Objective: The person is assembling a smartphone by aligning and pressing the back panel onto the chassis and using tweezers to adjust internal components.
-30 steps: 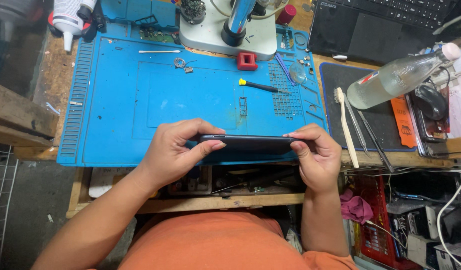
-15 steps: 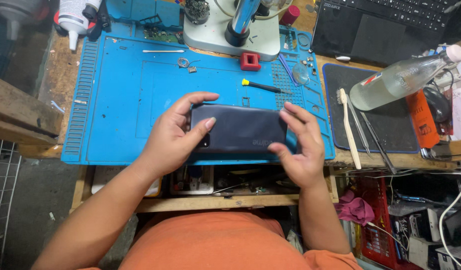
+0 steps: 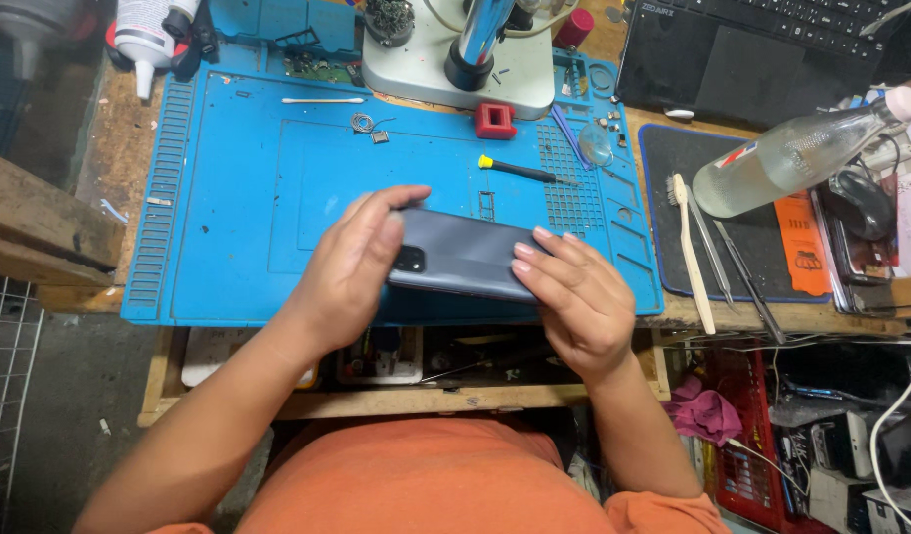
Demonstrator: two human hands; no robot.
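left hand (image 3: 351, 267) fingers are gripping the dark phone (image 3: 465, 259) at its camera end | right hand (image 3: 579, 297) fingers are pressing its other end | phone is hovering back-up over the blue mat (image 3: 228, 198)

Hidden and cut-off parts

The left hand (image 3: 351, 265) covers one end of the dark grey slab-shaped phone (image 3: 465, 259); the black laptop keyboard (image 3: 772, 44) runs past the top edge.

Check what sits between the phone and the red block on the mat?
Head view: a yellow-tipped screwdriver lies on the blue mat between the phone and the red block; otherwise bare mat.
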